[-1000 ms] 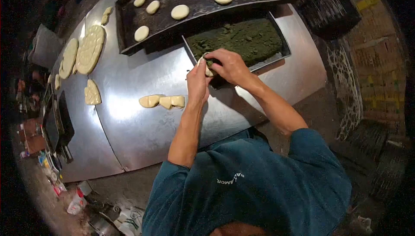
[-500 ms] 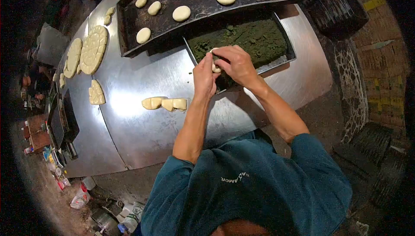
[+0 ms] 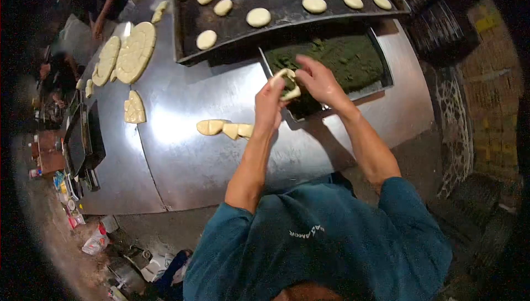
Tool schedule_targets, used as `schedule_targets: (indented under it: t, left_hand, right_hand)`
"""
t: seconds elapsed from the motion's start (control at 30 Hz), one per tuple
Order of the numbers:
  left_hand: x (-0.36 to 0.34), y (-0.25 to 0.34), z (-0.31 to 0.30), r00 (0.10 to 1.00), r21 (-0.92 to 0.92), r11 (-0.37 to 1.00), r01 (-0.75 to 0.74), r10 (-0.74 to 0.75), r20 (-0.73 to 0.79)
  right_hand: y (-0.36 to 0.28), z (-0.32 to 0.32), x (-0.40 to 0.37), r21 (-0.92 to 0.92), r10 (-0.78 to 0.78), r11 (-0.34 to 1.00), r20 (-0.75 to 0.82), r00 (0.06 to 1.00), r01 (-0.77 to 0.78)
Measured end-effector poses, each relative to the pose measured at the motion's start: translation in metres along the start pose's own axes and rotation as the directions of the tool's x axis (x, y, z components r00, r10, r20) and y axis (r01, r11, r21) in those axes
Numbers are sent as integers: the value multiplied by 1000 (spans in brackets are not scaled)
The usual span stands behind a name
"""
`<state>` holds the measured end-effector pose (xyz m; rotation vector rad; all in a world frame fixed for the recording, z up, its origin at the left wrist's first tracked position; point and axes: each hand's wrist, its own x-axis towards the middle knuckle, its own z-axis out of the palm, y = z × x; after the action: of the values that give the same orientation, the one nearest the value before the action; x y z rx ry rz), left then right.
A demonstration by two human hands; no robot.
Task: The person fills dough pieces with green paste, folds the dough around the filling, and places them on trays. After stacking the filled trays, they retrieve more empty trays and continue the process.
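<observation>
A thin piece of pale dough [image 3: 291,92] with dark green filling showing inside lies in my left hand [image 3: 268,102], whose fingers and thumb hold it. My right hand [image 3: 320,84] is at the dough's right edge, partly curled; whether it grips the dough is not clear. Both hands are over the near left corner of a metal tray of crumbly green filling [image 3: 348,61]. Several small dough pieces [image 3: 223,128] lie in a row on the steel table, left of my left forearm.
A large dark baking tray [image 3: 292,3] with several round dough discs stands behind the filling. Large scored dough slabs [image 3: 135,52] and a smaller piece [image 3: 134,108] lie on the steel table [image 3: 193,174] to the left. Another person's arm [image 3: 104,14] shows at the upper left.
The dough between my hands now appears opened out, with green filling visible in it. My right hand has shifted slightly away from my left. The whole view has shifted, and more of the other person shows.
</observation>
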<state>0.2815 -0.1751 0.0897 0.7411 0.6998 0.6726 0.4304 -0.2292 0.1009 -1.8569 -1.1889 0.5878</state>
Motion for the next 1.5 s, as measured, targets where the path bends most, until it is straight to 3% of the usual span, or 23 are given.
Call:
schedule_targets:
  t: [0.07,0.17,0.2,0.27,0.33,0.4,0.47,0.5,0.53,0.57,0.6,0.67,0.7,0.77,0.87,0.93,1.0,1.13,1.2,1.3,1.4,1.47,1.5]
  left_hand:
    - [-3,-8,-7,992,75,990,-122,120,34]
    - [-14,5,-21,993,31,993,-114,114,-5]
    - [-17,7,-25,990,52,989,-136,137,-15]
    - [-25,13,-28,980,143,971,-193,198,-23]
    - [-47,23,-23,962,191,943,-271,274,11]
    - [-85,42,-15,972,-160,967,-199,215,91]
    - [-107,51,-39,974,-2,977,-213,212,82]
    - [-120,62,-46,896,331,834,-441,433,100]
    - [-130,71,-54,769,611,538,-581,609,195]
    - [-133,80,-64,704,616,467,-635,679,210]
    - [-129,91,-68,440,608,167,-776,834,333]
    - [-136,93,-69,634,279,590,-758,767,100]
    - [-139,96,-72,621,281,578,-766,778,91]
    - [-146,101,-82,847,24,848,-530,530,-43]
    - [-154,106,-105,870,-81,866,-493,491,-53]
    - [-160,112,-111,841,-128,832,-539,541,-27]
    - [-172,109,-113,840,3,867,-499,484,-243]
    - [-187,111,-132,907,43,921,-388,389,-161]
    - [-188,111,-136,891,55,919,-390,392,-228]
    - [-180,107,-155,921,77,944,-320,329,-207]
    - [-181,103,-152,885,98,933,-346,359,-295]
    - [-184,101,-146,922,-53,939,-339,320,-220]
    - [-184,91,-147,931,-158,921,-356,336,-140]
  right_hand:
    - [-5,4,7,424,148,854,361,921,-303]
    - [-37,15,-10,487,137,855,121,983,-179]
    - [-44,25,-23,197,-77,975,-126,989,101]
    - [-83,34,-56,-193,-508,857,-160,846,478]
    - [-94,46,-73,-451,-635,698,-31,772,557]
    - [-102,43,-77,-518,-657,641,13,754,567]
    - [-128,33,-79,-404,-691,662,-1,723,632]
    - [-142,31,-82,-300,-690,694,-16,724,655]
    - [-157,31,-84,-175,-688,713,12,726,679]
    - [-174,31,-88,-51,-574,813,94,813,580]
    - [-190,34,-92,58,-455,890,194,869,453]
    - [-213,46,-89,6,-502,862,145,852,507]
    - [-222,53,-89,-54,-542,835,97,835,548]
    - [-225,73,-95,-60,-583,806,94,807,589]
    - [-219,113,-127,-172,-757,646,-19,653,744]
    - [-222,131,-151,-185,-782,618,-47,622,764]
    - [-220,133,-151,-221,-771,606,77,633,765]
    - [-229,134,-130,134,-501,865,227,835,483]
    - [-241,138,-128,193,-489,871,236,840,453]
    - [-211,166,-142,-90,-713,680,149,685,727]
    - [-216,168,-166,-251,-790,576,71,609,778]
    - [-206,160,-157,-107,-685,710,126,717,697]
    - [-206,151,-148,35,-498,864,194,845,502]
